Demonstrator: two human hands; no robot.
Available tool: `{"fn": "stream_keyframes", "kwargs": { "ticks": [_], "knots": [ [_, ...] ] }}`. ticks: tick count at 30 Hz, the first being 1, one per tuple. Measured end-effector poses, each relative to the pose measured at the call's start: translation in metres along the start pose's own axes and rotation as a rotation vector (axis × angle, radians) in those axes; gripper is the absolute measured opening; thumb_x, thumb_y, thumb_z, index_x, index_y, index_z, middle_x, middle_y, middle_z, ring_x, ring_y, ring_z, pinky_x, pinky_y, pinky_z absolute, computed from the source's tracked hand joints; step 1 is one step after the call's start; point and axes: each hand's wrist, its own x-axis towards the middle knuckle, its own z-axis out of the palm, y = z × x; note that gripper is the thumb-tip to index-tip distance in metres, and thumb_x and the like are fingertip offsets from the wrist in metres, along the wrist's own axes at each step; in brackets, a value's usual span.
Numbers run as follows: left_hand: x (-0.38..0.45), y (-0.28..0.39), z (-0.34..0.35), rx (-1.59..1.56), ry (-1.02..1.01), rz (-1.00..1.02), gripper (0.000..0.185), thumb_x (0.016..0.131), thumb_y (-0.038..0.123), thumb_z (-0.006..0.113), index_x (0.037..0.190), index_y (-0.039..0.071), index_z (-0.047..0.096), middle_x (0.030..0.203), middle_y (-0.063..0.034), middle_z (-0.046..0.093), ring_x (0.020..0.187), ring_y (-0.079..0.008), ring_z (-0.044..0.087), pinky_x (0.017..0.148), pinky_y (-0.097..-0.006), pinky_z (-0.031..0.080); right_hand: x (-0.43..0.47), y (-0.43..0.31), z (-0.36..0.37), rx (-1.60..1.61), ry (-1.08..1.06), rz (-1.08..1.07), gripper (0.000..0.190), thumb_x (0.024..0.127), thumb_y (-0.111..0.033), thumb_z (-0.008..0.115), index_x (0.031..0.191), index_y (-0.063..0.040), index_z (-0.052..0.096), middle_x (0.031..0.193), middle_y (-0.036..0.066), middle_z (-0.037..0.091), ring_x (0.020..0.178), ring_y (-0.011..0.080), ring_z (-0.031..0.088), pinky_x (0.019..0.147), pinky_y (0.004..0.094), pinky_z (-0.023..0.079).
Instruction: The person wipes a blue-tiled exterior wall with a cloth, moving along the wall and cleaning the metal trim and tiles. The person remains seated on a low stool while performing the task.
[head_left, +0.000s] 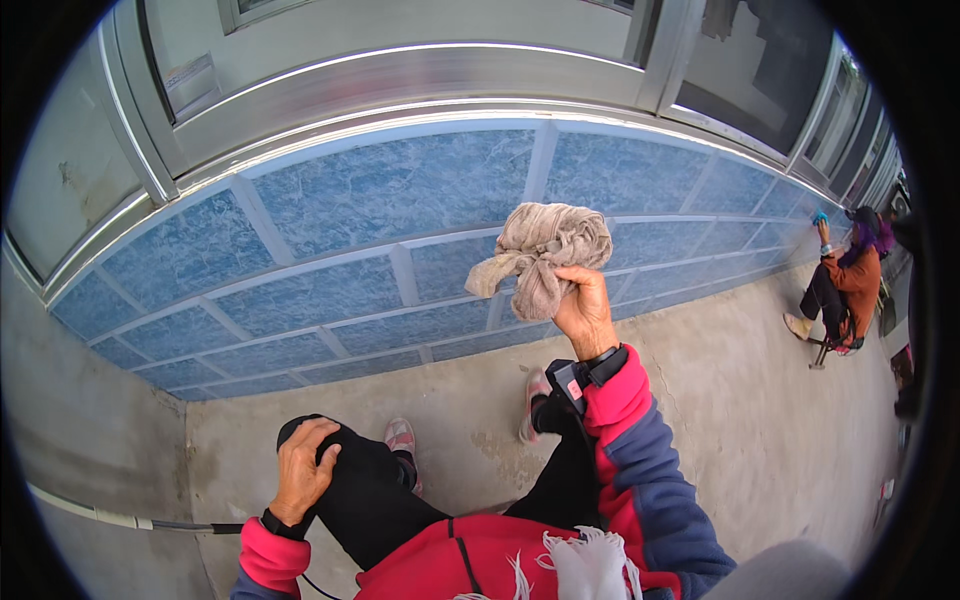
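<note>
A bunched, damp-looking beige cloth (551, 251) is gripped in my right hand (585, 307), held up in front of the blue tiled wall (390, 180). The cloth hides part of the tiles and pale joints behind it; whether it touches them I cannot tell. My left hand (304, 461) rests on my left knee, fingers slightly spread, with nothing in it. Each wrist has a black band, the right one with a small device (570, 382).
Metal-framed windows (420, 71) run above the tiles. To the right, a person (855, 270) sits on a low stool and holds a blue cloth (820, 218) by the wall. A pale pipe or cable (90, 511) lies at the lower left, over the concrete floor (465, 457).
</note>
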Motion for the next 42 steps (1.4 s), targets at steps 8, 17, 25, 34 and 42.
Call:
{"fn": "stream_keyframes", "kwargs": {
  "ticks": [8, 17, 25, 34, 42],
  "knots": [
    [0.022, -0.058, -0.010, 0.351, -0.145, 0.073, 0.031, 0.075, 0.013, 0.073, 0.102, 0.000, 0.067, 0.108, -0.0153, 0.065, 0.111, -0.0371, 0.057, 0.095, -0.0450, 0.046, 0.036, 0.001, -0.036, -0.042, 0.161, -0.092, 0.042, 0.079, 0.009, 0.057, 0.121, 0.004, 0.058, 0.117, 0.014, 0.065, 0.110, 0.0305, 0.063, 0.101, 0.0442, 0.049],
    [0.007, -0.072, -0.007, 0.366, -0.224, -0.082, 0.020, 0.076, 0.015, 0.069, 0.091, 0.002, 0.068, 0.090, -0.0137, 0.067, 0.087, -0.0352, 0.062, 0.079, -0.0441, 0.050, 0.059, -0.004, -0.058, -0.522, 0.442, -0.505, 0.046, 0.069, 0.014, 0.066, 0.114, 0.006, 0.061, 0.108, 0.013, 0.067, 0.095, 0.0240, 0.067, 0.086, 0.0350, 0.054],
    [0.015, -0.071, 0.009, 0.326, -0.144, -0.091, 0.016, 0.077, 0.015, 0.069, 0.088, 0.003, 0.067, 0.088, -0.0135, 0.067, 0.086, -0.0346, 0.063, 0.076, -0.0425, 0.051, 0.080, 0.059, -0.046, -0.697, 0.512, -0.538, 0.052, 0.067, 0.016, 0.065, 0.117, 0.002, 0.061, 0.112, 0.008, 0.066, 0.101, 0.0207, 0.064, 0.092, 0.0336, 0.051],
    [0.022, -0.078, 0.014, 0.283, -0.135, -0.048, 0.018, 0.076, 0.016, 0.070, 0.088, 0.003, 0.068, 0.089, -0.0134, 0.067, 0.087, -0.0345, 0.063, 0.076, -0.0423, 0.051, 0.087, 0.088, -0.039, -0.864, 0.430, -0.663, 0.062, 0.065, 0.020, 0.062, 0.122, -0.003, 0.058, 0.116, 0.004, 0.062, 0.108, 0.0180, 0.059, 0.097, 0.0309, 0.046],
    [0.021, -0.078, 0.014, 0.312, -0.130, -0.072, 0.016, 0.076, 0.017, 0.070, 0.087, 0.005, 0.068, 0.088, -0.0124, 0.067, 0.084, -0.0343, 0.063, 0.074, -0.0425, 0.051, 0.080, 0.121, -0.021, -1.082, 0.287, -0.705, 0.051, 0.065, 0.011, 0.067, 0.114, -0.003, 0.060, 0.121, 0.007, 0.053, 0.115, 0.0224, 0.054, 0.099, 0.0320, 0.042]
  ]
}}
